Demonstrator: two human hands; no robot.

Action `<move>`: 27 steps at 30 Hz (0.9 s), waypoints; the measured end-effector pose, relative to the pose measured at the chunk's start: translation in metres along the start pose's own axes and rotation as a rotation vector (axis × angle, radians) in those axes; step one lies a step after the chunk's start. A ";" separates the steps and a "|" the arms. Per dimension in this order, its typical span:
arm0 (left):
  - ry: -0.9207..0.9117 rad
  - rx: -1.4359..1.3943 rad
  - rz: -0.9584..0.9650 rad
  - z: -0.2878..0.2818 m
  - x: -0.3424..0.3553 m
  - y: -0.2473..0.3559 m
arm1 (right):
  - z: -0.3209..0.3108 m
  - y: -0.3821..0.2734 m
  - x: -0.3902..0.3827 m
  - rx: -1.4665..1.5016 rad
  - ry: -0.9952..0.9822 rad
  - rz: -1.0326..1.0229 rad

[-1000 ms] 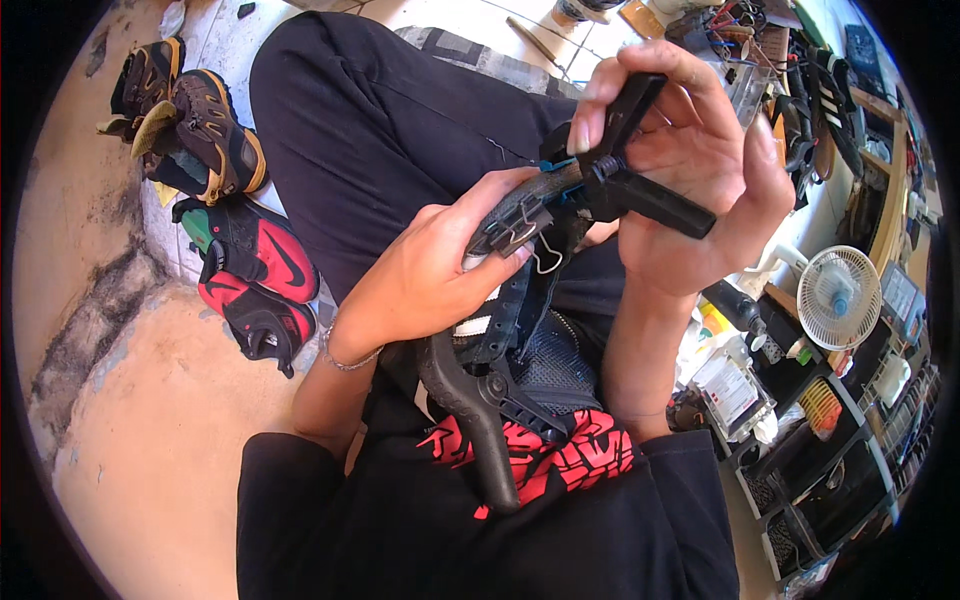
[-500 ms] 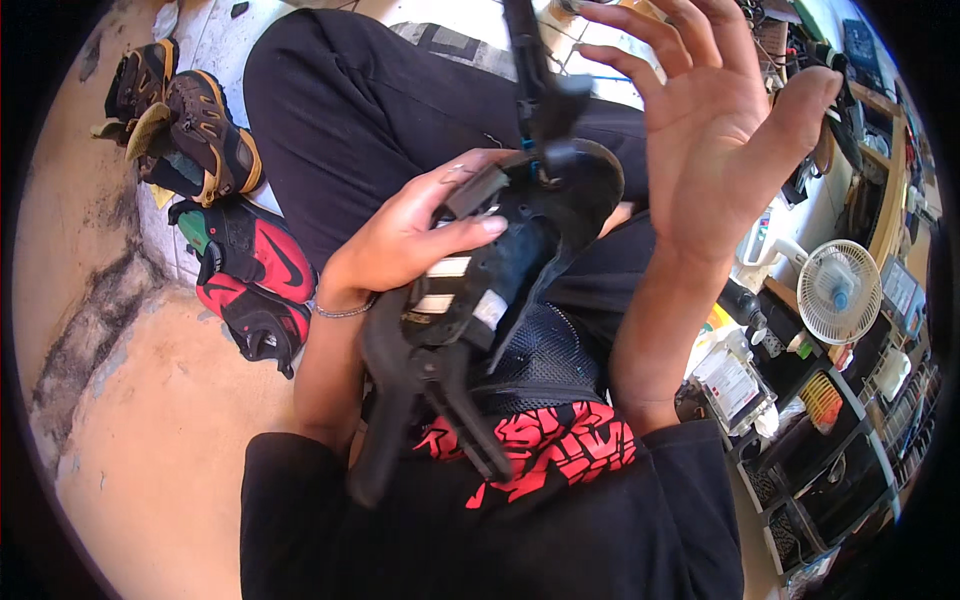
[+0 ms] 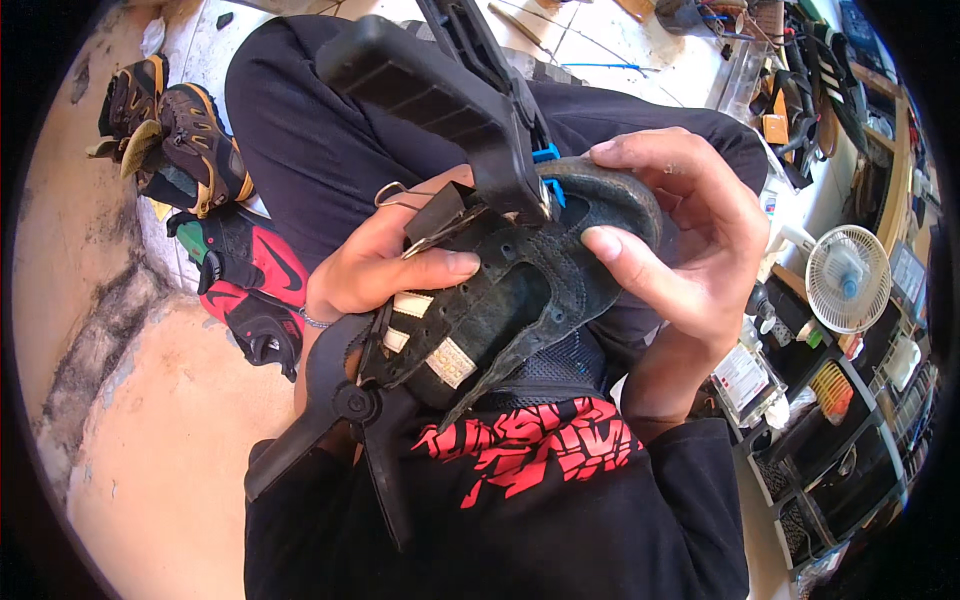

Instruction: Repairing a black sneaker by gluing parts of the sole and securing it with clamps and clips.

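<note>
A black shoe with white stripes point(image 3: 500, 300) is held above my lap, its opening facing up. My left hand point(image 3: 385, 255) grips its left side, thumb beside the lace holes. My right hand point(image 3: 700, 240) pinches the rounded toe at right. A large black spring clamp point(image 3: 450, 120) with blue tips bites the upper edge near the toe, handles pointing up and left. Another black spring clamp point(image 3: 360, 420) hangs at the heel end, handles downward. A black binder clip point(image 3: 440, 212) sits on the rim by my left thumb. The shoe's underside is hidden.
Brown hiking shoes point(image 3: 195, 150) and red-black sneakers point(image 3: 250, 295) lie at left beside a stained wall point(image 3: 100, 260). A white fan point(image 3: 847, 280), shelves with black shoes point(image 3: 835, 90) and assorted items stand at right. Tools point(image 3: 520, 30) lie on the tiles point(image 3: 590, 40) ahead.
The shoe has turned so its opening faces up. The upper clamp has swung, handles now pointing up-left. My right hand has left that clamp, risen open, then come down onto the shoe's toe.
</note>
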State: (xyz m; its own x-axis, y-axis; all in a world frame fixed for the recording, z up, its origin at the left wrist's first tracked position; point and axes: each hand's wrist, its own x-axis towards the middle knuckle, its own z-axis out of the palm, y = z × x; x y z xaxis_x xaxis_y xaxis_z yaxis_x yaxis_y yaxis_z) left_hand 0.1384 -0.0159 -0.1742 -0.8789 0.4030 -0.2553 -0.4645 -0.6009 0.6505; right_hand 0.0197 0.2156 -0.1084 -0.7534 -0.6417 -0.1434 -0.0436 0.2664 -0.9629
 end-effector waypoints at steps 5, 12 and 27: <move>0.041 0.066 0.011 0.004 -0.004 0.002 | -0.003 -0.004 -0.001 -0.013 0.058 0.008; 0.060 0.168 -0.023 0.002 -0.013 -0.001 | -0.006 -0.008 -0.002 -0.174 0.038 -0.098; 0.197 0.220 -0.036 0.006 -0.024 -0.008 | -0.008 0.000 0.009 -0.297 -0.006 -0.488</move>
State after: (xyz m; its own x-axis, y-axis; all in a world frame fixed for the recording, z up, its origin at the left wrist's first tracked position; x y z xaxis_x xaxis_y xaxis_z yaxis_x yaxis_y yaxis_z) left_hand 0.1642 -0.0170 -0.1694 -0.8762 0.2666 -0.4015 -0.4804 -0.4158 0.7722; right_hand 0.0073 0.2156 -0.1082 -0.5964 -0.7446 0.2996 -0.5687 0.1286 -0.8124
